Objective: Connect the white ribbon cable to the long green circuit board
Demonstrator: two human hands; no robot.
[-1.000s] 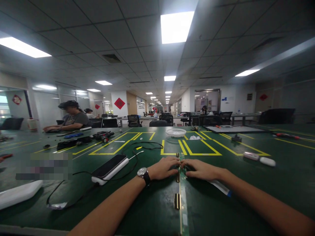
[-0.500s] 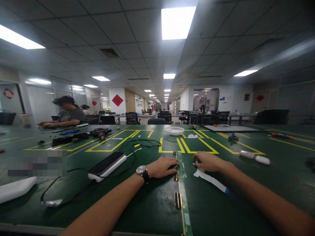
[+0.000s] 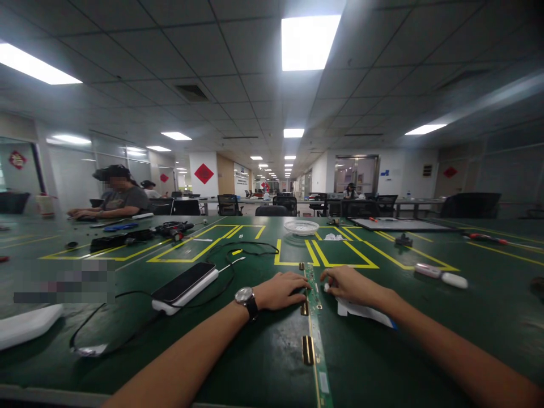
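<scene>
In the head view, a long green circuit board (image 3: 321,345) runs from the centre of the frame to its bottom edge, flat on the green table (image 3: 255,362). At centre, the left hand (image 3: 283,290) lies palm down along the board's upper left edge, fingertips at it, thumb spread apart; it seems to steady rather than grip. Just right of the board, the right hand (image 3: 351,285) makes a narrow pinch on a small white wad (image 3: 326,287). A white strip (image 3: 363,311) with a blue end lies below that hand; whether they touch, I cannot tell.

Only the upper part of the board has a hand at it, so a sideways rub there could swing the lower end. The brown-gold tabs (image 3: 307,350) on its left edge look thin; a dragged left thumb could crease one. A lowered right wrist might sweep the strip along.
</scene>
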